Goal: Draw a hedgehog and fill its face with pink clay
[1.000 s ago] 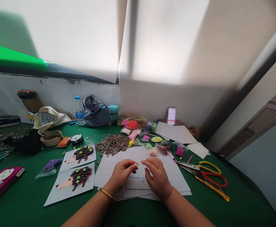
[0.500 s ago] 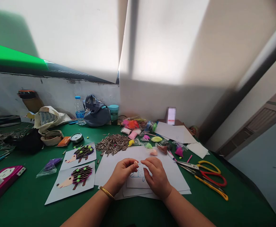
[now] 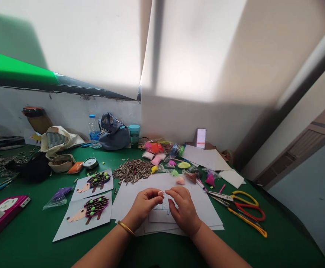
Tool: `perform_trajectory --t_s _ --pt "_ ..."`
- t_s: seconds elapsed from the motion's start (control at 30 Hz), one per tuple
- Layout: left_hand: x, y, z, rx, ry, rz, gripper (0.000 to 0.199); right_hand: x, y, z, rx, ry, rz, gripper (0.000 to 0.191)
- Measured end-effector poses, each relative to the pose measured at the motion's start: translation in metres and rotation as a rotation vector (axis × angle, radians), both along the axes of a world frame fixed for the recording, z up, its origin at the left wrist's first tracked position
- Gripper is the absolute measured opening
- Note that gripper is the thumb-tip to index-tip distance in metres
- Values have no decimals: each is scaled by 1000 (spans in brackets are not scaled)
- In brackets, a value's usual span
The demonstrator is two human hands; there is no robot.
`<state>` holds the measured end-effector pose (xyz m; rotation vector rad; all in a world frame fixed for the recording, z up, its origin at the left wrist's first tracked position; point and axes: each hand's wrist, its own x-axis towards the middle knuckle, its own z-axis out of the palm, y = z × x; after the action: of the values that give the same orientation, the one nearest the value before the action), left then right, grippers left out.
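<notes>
Between the thumb and forefinger of my left hand [image 3: 147,203] is a small peach ball of modelling clay [image 3: 160,193]. My right hand [image 3: 184,208] hovers close by, thumb and fingers apart, with nothing visible in it. Below both hands lies a sheet with a blue line drawing [image 3: 162,205], partly covered by them. It rests on several larger white sheets [image 3: 207,212]. A bag of peach clay [image 3: 180,180] sits just beyond my right hand. To the left are two cards with seed-covered hedgehogs, a nearer card [image 3: 102,219] and a farther card [image 3: 80,186].
Sunflower seeds [image 3: 131,170] are heaped behind the paper. Coloured clay bags [image 3: 157,148] lie at the back. Scissors [image 3: 246,206] are on the right, a purple clay bag [image 3: 60,193] on the left. A bottle [image 3: 94,134], blue bag [image 3: 113,134] and cup [image 3: 134,136] stand along the wall.
My left fingers have shifted slightly, and more of the peach clay ball shows. My right hand stays nearly where it was.
</notes>
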<state>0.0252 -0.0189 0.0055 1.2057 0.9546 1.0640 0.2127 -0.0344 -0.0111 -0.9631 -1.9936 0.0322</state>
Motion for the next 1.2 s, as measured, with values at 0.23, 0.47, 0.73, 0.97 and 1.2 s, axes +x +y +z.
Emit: perform_trajectory --t_s 0.23,0.47,0.73,0.97,1.2 --pt "-3 0 1 4 22 23 37 1 0 -1 -4 26 -13 30" --pt "2 -2 -4 121 125 -10 35 -5 -4 3 -95 72 -3 29" --pt "2 -4 -11 343 356 48 16 -7 -1 -1 -78 103 -14 14" --pt "3 -10 -7 404 453 6 22 -6 -1 0 -65 164 -15 8" --pt "2 -8 -7 315 298 4 23 -3 0 -1 -73 188 27 8"
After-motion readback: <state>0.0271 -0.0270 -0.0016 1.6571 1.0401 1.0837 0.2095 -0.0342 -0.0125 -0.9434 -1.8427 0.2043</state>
